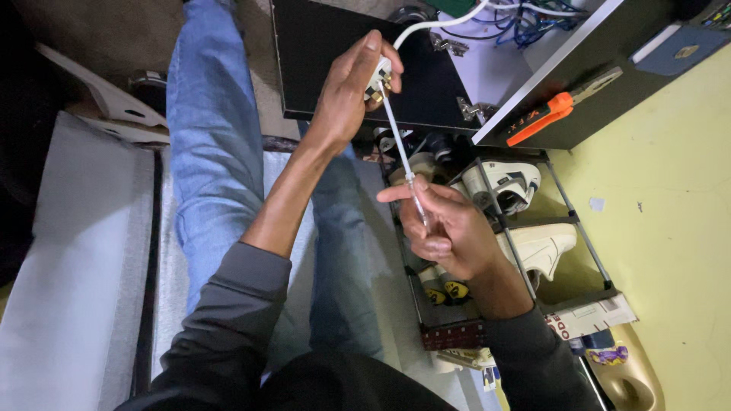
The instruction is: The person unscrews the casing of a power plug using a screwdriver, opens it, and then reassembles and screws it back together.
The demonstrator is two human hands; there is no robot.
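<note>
Above shoe rack, hands gripping screwdriver, plug.

Single head cam, looking steeply down from above the hands at close range. Frame takes in lap and legs, floor, shoe rack at right. No second view, no overlap.

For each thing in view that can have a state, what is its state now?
Left hand: closed around the white plug.
White plug: held, brass pins showing, cable attached.
Right hand: grip closed on the screwdriver.
Screwdriver: held, tip at the plug.
Orange-handled tool: lying untouched on the black shelf.
White shoes: stored on the rack.
</note>
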